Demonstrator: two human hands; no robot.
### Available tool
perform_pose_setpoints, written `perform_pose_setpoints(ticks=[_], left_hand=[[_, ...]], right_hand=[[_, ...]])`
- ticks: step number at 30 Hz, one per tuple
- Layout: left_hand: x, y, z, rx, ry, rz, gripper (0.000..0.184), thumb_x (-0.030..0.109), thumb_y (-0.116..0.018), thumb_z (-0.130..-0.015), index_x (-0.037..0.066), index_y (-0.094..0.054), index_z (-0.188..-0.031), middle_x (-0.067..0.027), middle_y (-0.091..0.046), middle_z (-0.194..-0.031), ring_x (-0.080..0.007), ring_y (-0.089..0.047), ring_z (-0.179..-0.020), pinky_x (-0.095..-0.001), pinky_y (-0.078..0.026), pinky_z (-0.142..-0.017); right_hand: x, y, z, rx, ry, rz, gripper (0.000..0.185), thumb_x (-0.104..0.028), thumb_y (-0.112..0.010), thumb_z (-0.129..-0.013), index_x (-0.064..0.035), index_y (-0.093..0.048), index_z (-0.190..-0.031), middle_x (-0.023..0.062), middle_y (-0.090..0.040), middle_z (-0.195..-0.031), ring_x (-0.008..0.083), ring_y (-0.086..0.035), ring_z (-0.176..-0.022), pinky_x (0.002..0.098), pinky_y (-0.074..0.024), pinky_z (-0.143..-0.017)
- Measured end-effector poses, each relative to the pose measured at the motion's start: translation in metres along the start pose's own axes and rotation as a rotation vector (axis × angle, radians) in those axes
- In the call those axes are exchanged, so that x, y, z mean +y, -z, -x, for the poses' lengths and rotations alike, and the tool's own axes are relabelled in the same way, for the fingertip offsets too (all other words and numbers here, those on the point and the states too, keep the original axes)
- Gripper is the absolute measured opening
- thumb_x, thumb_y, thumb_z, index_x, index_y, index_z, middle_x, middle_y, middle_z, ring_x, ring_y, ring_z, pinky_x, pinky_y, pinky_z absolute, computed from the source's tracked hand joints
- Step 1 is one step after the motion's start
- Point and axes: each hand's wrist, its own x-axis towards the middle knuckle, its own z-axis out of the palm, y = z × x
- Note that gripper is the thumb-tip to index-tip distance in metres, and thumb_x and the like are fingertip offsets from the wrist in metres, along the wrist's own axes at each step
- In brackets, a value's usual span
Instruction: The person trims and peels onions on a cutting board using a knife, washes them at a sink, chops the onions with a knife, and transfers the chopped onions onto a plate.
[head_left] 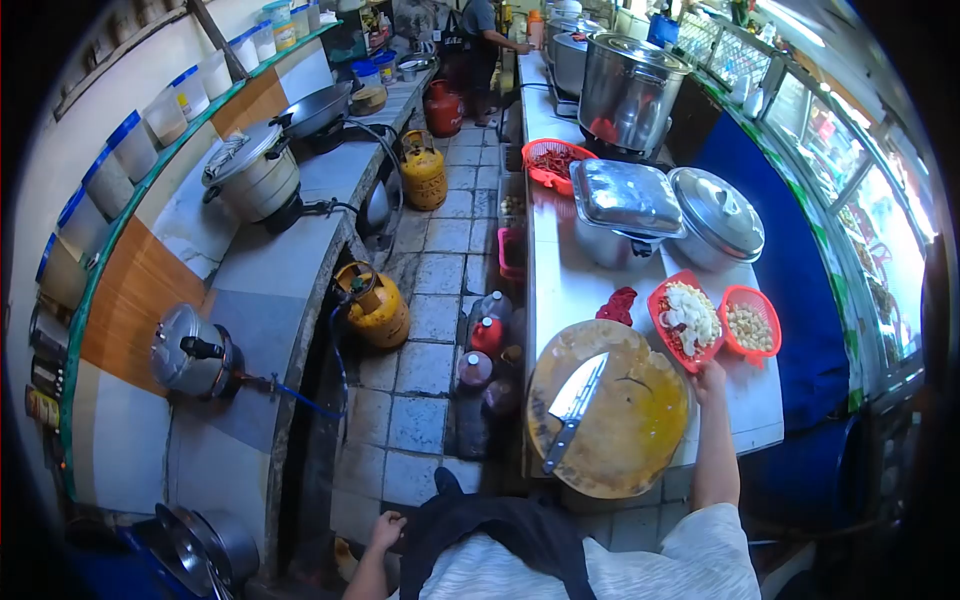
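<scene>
My right hand (710, 382) reaches forward at the table's right side, its fingers closed on the near rim of a red plastic basket (664, 330). In that basket lie pale chopped pieces, white slices and some red bits. Just right of it stands a second red basket (750, 324) with small pale, round pieces. Close before me is a round wooden chopping board (640, 430), stained yellow on its right half. A large kitchen knife (578, 400) rests slantwise on the board, handle toward me. Low at my side hangs my left hand (388, 528), fingers loosely curled, with nothing visible in it.
Behind the baskets stand a lidded rectangular pan (625, 200), a lidded round pot (715, 215) and a tall steel pot (630, 90). Gas cylinders (378, 305) and bottles (475, 368) line the tiled aisle (430, 300). A person (480, 45) stands at the far end.
</scene>
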Motion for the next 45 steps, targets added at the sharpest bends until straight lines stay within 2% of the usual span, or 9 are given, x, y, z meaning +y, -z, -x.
perform_pose_setpoints(ticks=[7,11,13,19,24,31,39,41,45], left_hand=[[-0.021,0.182,-0.06,0.006,0.16,-0.161,0.029,0.017,-0.071,-0.103,-0.002,-0.072,-0.125,-0.0148,-0.074,-0.091,-0.0232,-0.071,-0.07,-0.0345,-0.056,-0.061],[0.027,0.267,-0.075,0.15,0.045,-0.156,0.023,0.014,-0.071,-0.102,-0.002,-0.074,-0.118,-0.0147,-0.075,-0.092,-0.0262,-0.071,-0.071,-0.0384,-0.058,-0.066],[0.005,0.286,-0.161,0.224,-0.296,-0.206,0.024,0.015,-0.072,-0.1,-0.002,-0.074,-0.118,-0.0142,-0.074,-0.092,-0.0267,-0.07,-0.072,-0.0394,-0.057,-0.067],[0.18,0.235,-0.143,0.136,-0.478,-0.203,0.032,0.02,-0.073,-0.101,-0.001,-0.077,-0.126,-0.019,-0.082,-0.109,-0.0314,-0.078,-0.093,-0.0387,-0.061,-0.084],[0.351,0.164,-0.106,-0.305,-0.606,-0.021,0.038,0.015,-0.07,-0.104,-0.001,-0.072,-0.138,-0.0107,-0.076,-0.107,-0.0183,-0.069,-0.084,-0.0302,-0.057,-0.078],[0.476,0.165,-0.234,-0.258,-0.813,-0.331,0.041,0.021,-0.073,-0.103,-0.002,-0.071,-0.138,-0.0126,-0.078,-0.11,-0.0236,-0.072,-0.088,-0.0334,-0.058,-0.083],[0.456,0.275,-0.354,-0.005,-0.592,-0.419,0.03,0.017,-0.074,-0.1,-0.001,-0.075,-0.125,-0.0093,-0.076,-0.094,-0.0225,-0.068,-0.076,-0.0332,-0.057,-0.075],[0.413,0.296,-0.408,-0.062,-0.416,-0.12,0.028,0.017,-0.076,-0.101,0.0,-0.075,-0.123,-0.009,-0.077,-0.094,-0.022,-0.068,-0.073,-0.0336,-0.057,-0.072],[0.469,0.307,-0.405,-0.025,-0.194,-0.05,0.028,0.018,-0.078,-0.101,0.001,-0.076,-0.123,-0.0094,-0.078,-0.096,-0.0228,-0.071,-0.073,-0.0339,-0.06,-0.074]], right_hand=[[-0.027,-0.067,0.125,0.233,0.145,0.024,0.03,0.009,-0.057,-0.093,-0.0012,-0.071,-0.117,0.0175,-0.076,-0.105,0.0256,-0.073,-0.078,0.0326,-0.0605,-0.063],[-0.039,-0.088,0.159,0.226,0.184,0.05,0.022,0.008,-0.058,-0.092,-0.0016,-0.072,-0.107,0.017,-0.075,-0.1,0.0251,-0.072,-0.078,0.0347,-0.0602,-0.064],[-0.045,-0.096,0.165,0.189,0.199,0.08,0.019,0.007,-0.058,-0.092,-0.0018,-0.072,-0.102,0.0168,-0.074,-0.097,0.0248,-0.072,-0.078,0.0357,-0.06,-0.064],[-0.044,-0.18,0.161,0.007,0.149,0.122,0.02,0.008,-0.058,-0.092,-0.0001,-0.071,-0.105,0.0172,-0.074,-0.098,0.025,-0.072,-0.081,0.0359,-0.0614,-0.068],[-0.028,-0.258,0.169,-0.128,0.118,0.138,0.024,0.009,-0.058,-0.093,0.0021,-0.07,-0.113,0.0179,-0.074,-0.102,0.0254,-0.074,-0.085,0.0354,-0.0634,-0.072],[0.018,-0.453,0.158,-0.29,0.061,0.164,0.032,0.01,-0.058,-0.094,0.0053,-0.069,-0.123,0.0188,-0.074,-0.107,0.0259,-0.076,-0.091,0.0348,-0.0661,-0.078],[0.106,-0.664,0.049,-0.233,-0.021,0.036,0.042,0.009,-0.057,-0.095,0.0061,-0.062,-0.137,0.0204,-0.074,-0.11,0.0256,-0.077,-0.081,0.0315,-0.0664,-0.066],[0.139,-0.703,-0.01,-0.283,-0.003,0.064,0.042,0.008,-0.057,-0.096,0.0061,-0.061,-0.138,0.022,-0.073,-0.113,0.0261,-0.077,-0.082,0.0315,-0.0648,-0.06],[0.15,-0.792,-0.076,-0.207,0.005,-0.013,0.042,0.007,-0.056,-0.097,0.0056,-0.059,-0.139,0.0237,-0.072,-0.117,0.026,-0.077,-0.082,0.032,-0.0636,-0.055]])
